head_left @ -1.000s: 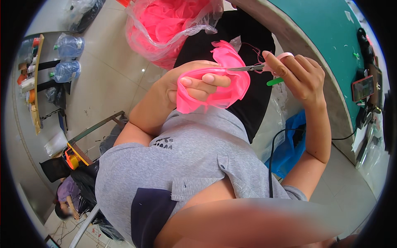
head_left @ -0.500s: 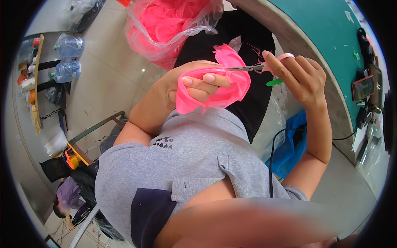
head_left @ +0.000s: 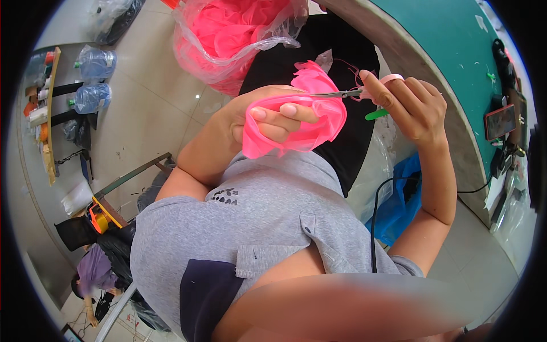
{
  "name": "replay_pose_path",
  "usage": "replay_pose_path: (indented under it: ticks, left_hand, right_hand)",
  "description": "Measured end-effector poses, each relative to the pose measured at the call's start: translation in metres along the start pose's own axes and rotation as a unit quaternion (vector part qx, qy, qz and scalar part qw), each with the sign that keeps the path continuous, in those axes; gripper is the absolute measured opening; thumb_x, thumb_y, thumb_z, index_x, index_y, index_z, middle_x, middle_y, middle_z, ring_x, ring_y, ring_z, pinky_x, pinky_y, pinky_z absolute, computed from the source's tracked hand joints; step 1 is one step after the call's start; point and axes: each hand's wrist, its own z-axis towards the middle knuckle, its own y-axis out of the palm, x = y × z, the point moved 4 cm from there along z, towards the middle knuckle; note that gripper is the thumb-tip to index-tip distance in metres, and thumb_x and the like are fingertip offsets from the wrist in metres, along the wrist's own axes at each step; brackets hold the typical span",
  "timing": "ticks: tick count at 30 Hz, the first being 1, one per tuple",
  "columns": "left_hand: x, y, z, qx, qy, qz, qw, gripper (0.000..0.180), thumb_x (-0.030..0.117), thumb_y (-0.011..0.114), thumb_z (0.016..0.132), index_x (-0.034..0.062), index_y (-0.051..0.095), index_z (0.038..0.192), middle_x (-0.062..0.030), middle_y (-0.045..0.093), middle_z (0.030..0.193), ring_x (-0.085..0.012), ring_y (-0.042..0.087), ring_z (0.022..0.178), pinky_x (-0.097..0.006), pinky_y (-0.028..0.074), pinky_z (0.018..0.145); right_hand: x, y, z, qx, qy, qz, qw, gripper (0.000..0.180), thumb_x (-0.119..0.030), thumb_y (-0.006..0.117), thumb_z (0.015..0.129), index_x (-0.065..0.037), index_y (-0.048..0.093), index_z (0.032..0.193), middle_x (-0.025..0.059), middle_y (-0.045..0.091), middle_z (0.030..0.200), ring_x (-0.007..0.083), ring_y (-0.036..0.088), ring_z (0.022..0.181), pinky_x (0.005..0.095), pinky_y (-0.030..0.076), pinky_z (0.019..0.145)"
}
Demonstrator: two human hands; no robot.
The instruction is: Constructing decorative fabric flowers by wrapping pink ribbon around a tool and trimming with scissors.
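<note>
My left hand (head_left: 273, 118) grips a bright pink piece of thin fabric (head_left: 327, 121), which loops round its fingers above my lap. With my right hand (head_left: 419, 111) I hold a pair of scissors (head_left: 354, 93) by pale pink handles. Their metal blades point left and lie at the fabric's upper edge, by the left fingertips. Part of the blades is hidden by the cloth, and I cannot tell whether they are cutting. A bright green stick-like piece (head_left: 376, 114) shows below the right fingers; its other end is hidden.
A clear plastic bag (head_left: 279, 43) full of pink fabric stands ahead. To the right is a green-topped table (head_left: 450, 45) with a phone (head_left: 501, 122) near its edge. Blue plastic (head_left: 401, 196) lies below it. Water jugs (head_left: 93, 98) stand left; another person (head_left: 97, 268) is at lower left.
My right hand and the scissors have shifted very slightly left. The pink fabric has moved a little in my left hand. At lower left, the other person has shifted position.
</note>
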Motion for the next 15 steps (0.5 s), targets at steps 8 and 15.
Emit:
replay_pose_path:
  ticks: [8, 15]
  left_hand:
    - [0.0023, -0.0064, 0.0017, -0.037, -0.027, -0.01, 0.999, 0.037, 0.019, 0.024, 0.099, -0.0018, 0.045, 0.077, -0.0106, 0.048, 0.045, -0.0151, 0.04, 0.031, -0.023, 0.027, 0.024]
    - [0.0001, -0.0001, 0.0011, -0.03, -0.013, 0.002, 0.999, 0.036, 0.018, 0.024, 0.099, -0.0018, 0.045, 0.077, -0.0106, 0.048, 0.045, -0.0149, 0.04, 0.031, -0.022, 0.028, 0.025]
  right_hand:
    - [-0.0015, 0.002, -0.0015, -0.003, 0.011, 0.013, 1.0, 0.049, -0.02, 0.072, 0.06, -0.012, 0.068, 0.108, -0.0044, 0.051, 0.065, 0.0082, 0.044, 0.052, 0.022, 0.036, 0.047]
    - [-0.0006, -0.0012, -0.0014, 0.003, 0.008, -0.008, 1.0, 0.05, -0.018, 0.07, 0.059, -0.013, 0.069, 0.108, -0.0041, 0.051, 0.065, 0.0082, 0.044, 0.052, 0.022, 0.037, 0.047]
